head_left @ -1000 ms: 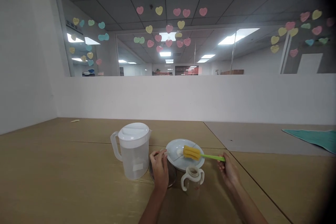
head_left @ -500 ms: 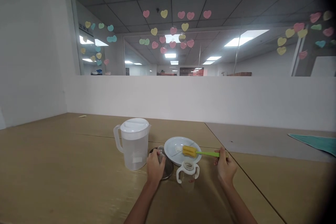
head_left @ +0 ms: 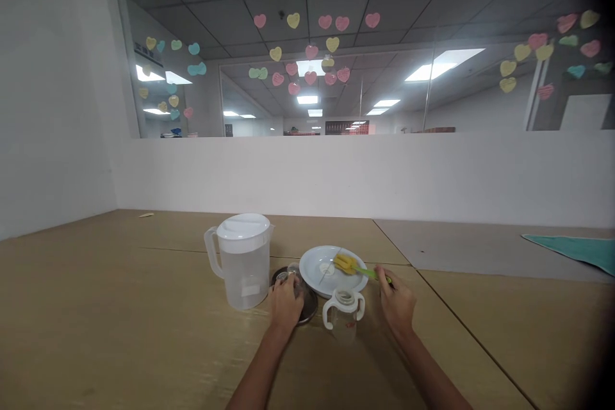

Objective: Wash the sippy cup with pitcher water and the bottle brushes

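Note:
My right hand (head_left: 396, 302) grips the green handle of a bottle brush (head_left: 345, 263), whose yellow sponge head is over a white plate (head_left: 312, 273), tilted down towards it. My left hand (head_left: 285, 302) is over a dark round tray (head_left: 309, 312), fingers closed round a small clear piece (head_left: 293, 267) that they partly hide. Between my hands, in front of the plate, a clear baby bottle (head_left: 344, 320) with two white handles stands upright with its mouth uncovered.
A lidded translucent pitcher (head_left: 246, 269) stands left of the tray, its handle pointing left. A teal cloth (head_left: 576, 251) lies at the far right of the table. Behind the table runs a white wall (head_left: 250, 176) with a window carrying heart-shaped notes.
My right hand has moved left and slightly up with the bottle brush, bringing its handle closer over the plate. My left hand stays at the tray. The view has shifted slightly.

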The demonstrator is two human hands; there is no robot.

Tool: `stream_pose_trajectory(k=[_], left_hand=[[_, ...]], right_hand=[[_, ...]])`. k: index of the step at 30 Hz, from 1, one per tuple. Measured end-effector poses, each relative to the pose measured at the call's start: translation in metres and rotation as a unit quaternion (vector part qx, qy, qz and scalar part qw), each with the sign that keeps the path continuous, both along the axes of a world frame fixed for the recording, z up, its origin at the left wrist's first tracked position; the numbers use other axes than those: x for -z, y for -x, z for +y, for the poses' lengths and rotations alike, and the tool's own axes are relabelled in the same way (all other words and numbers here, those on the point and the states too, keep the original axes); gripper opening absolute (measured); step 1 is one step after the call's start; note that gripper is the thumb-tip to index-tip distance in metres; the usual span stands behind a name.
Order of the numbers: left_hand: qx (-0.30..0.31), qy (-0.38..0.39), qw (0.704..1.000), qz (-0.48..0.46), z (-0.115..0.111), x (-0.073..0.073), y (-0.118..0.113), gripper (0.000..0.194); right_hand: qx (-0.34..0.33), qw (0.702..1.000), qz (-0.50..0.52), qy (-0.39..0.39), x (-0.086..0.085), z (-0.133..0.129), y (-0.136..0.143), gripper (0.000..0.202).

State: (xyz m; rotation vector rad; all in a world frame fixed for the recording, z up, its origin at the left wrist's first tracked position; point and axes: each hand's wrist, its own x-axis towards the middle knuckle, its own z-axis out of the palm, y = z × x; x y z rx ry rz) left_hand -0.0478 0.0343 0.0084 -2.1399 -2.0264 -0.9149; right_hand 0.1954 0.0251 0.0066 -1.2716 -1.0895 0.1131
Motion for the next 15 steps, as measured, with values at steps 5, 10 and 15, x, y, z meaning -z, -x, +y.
stream_pose_trajectory(k=[5, 10, 15], left_hand=[[0.013, 0.014, 1.000, 0.015, 0.000, 0.008, -0.001, 0.020], [0.015, 0.028, 0.999, 0.036, 0.002, 0.004, -0.005, 0.023], [0.037, -0.071, 0.997, 0.000, -0.036, -0.008, -0.006, 0.034]], right_hand=[[-0.032, 0.996, 0.068, 0.042, -0.003, 0.002, 0.001, 0.065], [-0.068, 0.995, 0.052, 0.053, -0.003, 0.004, 0.005, 0.065], [-0.079, 0.996, -0.035, 0.028, -0.002, 0.001, 0.008, 0.064]])
